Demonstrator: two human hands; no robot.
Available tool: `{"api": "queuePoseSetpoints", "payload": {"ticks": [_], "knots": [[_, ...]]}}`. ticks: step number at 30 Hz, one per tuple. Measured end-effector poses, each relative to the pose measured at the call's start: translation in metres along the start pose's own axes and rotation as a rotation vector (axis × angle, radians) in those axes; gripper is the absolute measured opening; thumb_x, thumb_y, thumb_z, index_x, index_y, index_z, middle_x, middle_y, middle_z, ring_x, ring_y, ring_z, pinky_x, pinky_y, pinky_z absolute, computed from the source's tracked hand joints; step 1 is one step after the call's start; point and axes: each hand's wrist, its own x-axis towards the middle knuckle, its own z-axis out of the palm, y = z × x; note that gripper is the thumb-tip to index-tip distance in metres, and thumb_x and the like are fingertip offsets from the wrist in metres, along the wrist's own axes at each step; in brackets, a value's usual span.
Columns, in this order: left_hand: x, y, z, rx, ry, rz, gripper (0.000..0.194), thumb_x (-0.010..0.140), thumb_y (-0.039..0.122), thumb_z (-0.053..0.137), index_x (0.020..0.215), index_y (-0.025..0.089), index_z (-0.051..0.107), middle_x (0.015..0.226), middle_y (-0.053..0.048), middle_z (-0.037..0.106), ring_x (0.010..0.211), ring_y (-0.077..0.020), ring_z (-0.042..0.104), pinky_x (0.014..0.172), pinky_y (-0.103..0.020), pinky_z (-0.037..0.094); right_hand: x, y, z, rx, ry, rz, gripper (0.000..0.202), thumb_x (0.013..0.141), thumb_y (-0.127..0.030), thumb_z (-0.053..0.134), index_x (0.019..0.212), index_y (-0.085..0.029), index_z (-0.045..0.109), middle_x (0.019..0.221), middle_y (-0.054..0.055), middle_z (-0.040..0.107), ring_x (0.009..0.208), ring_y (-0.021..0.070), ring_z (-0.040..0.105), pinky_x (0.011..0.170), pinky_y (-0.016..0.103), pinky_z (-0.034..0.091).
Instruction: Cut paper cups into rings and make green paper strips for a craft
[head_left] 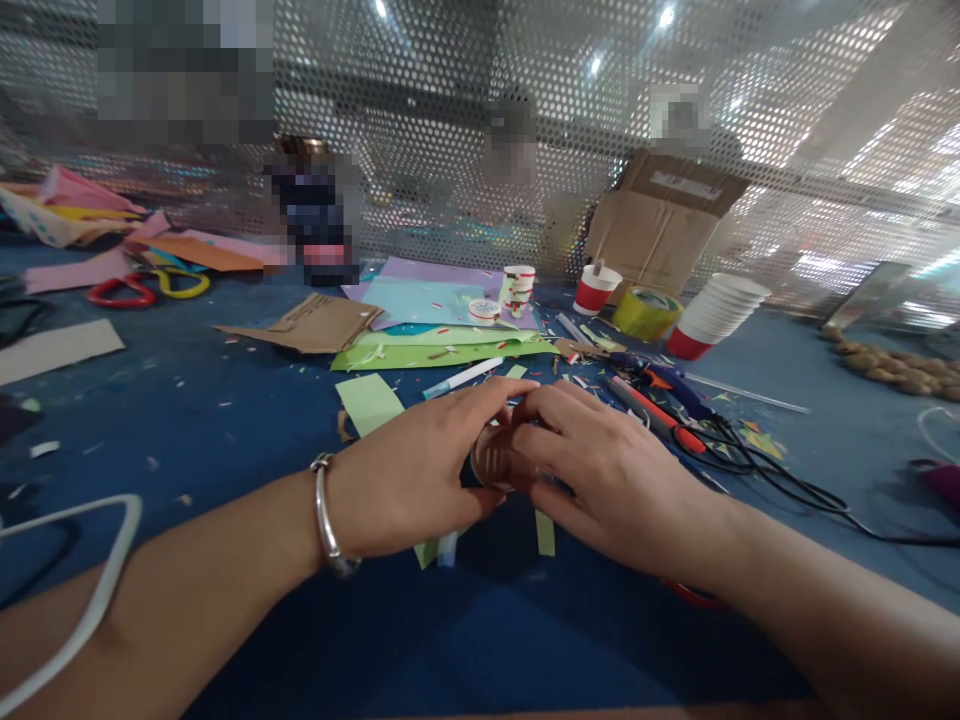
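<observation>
We hold a small round cardboard piece (495,458) between both hands, just above the blue table (225,420) and near its front middle. The left hand (409,475) closes around its near side, thumb and forefinger curled onto the rim; the right hand (600,475) closes from the far side, fingertips (525,410) meeting the left ones over the top. Both grips are nearly shut on the piece, so most of it is hidden. We judge it light, stiff across its ribbed face but easily crushed at the edge; we should therefore grip it by the rim with light pinch pressure, not by the flat face. Green paper strips (545,532) lie beneath the hands, a marker pen (461,378) just beyond, and scissors (720,445) to the right.
</observation>
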Motion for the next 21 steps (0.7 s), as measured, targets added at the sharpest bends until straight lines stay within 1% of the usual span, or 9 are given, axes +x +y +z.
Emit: {"api": "queuePoseSetpoints", "payload": {"ticks": [2,6,9,12,17,21], "knots": [[0.0006,0.001,-0.0009,-0.006,-0.005,-0.013,0.078,0.077,0.014,0.067,0.147,0.027,0.037,0.141,-0.006,0.059,0.125,-0.0251,0.06,0.101,-0.036,0.048,-0.0017,-0.0005,-0.0016,0.039,-0.005,0.002,0.022,0.09,-0.01,0.056,0.105,-0.02,0.069,0.114,0.01,0.059,0.099,0.0239,0.053,0.084,0.039,0.048],[0.0015,0.0017,-0.0021,0.019,-0.007,-0.026,0.083,0.077,0.015,0.066,0.151,0.027,0.031,0.146,-0.006,0.056,0.127,-0.0249,0.059,0.103,-0.034,0.046,-0.0044,0.0,-0.0039,0.09,0.011,-0.02,0.025,0.094,-0.011,0.053,0.111,-0.021,0.068,0.119,0.011,0.058,0.104,0.024,0.054,0.09,0.04,0.047],[0.0016,0.0023,-0.0023,0.016,-0.03,-0.003,0.084,0.077,0.015,0.066,0.152,0.026,0.029,0.145,-0.007,0.058,0.126,-0.025,0.061,0.102,-0.033,0.047,-0.0055,0.0019,-0.004,0.076,0.026,-0.03,0.026,0.096,-0.011,0.05,0.11,-0.021,0.07,0.113,0.011,0.058,0.099,0.0232,0.054,0.086,0.039,0.047],[0.0018,0.003,-0.0021,0.005,-0.044,0.001,0.086,0.078,0.017,0.067,0.153,0.027,0.028,0.142,-0.007,0.06,0.123,-0.026,0.062,0.1,-0.034,0.049,-0.0063,0.004,-0.0039,0.047,0.031,-0.03,0.023,0.095,-0.014,0.052,0.108,-0.021,0.07,0.109,0.011,0.059,0.094,0.0232,0.053,0.081,0.038,0.047],[0.0019,0.0028,-0.0014,0.001,-0.035,-0.011,0.085,0.079,0.022,0.069,0.154,0.03,0.028,0.142,-0.007,0.061,0.123,-0.0275,0.063,0.1,-0.036,0.049,-0.0071,0.0059,-0.0025,0.041,0.022,-0.009,0.017,0.093,-0.015,0.057,0.104,-0.02,0.069,0.109,0.01,0.059,0.095,0.0232,0.052,0.083,0.038,0.045],[0.0021,0.0029,0.0005,-0.012,-0.039,-0.006,0.084,0.08,0.021,0.068,0.153,0.029,0.028,0.141,-0.007,0.06,0.124,-0.027,0.063,0.099,-0.036,0.049,-0.0055,0.0052,-0.0006,0.032,0.03,-0.019,0.015,0.092,-0.018,0.058,0.102,-0.019,0.069,0.107,0.01,0.058,0.094,0.0234,0.051,0.08,0.037,0.044]]}}
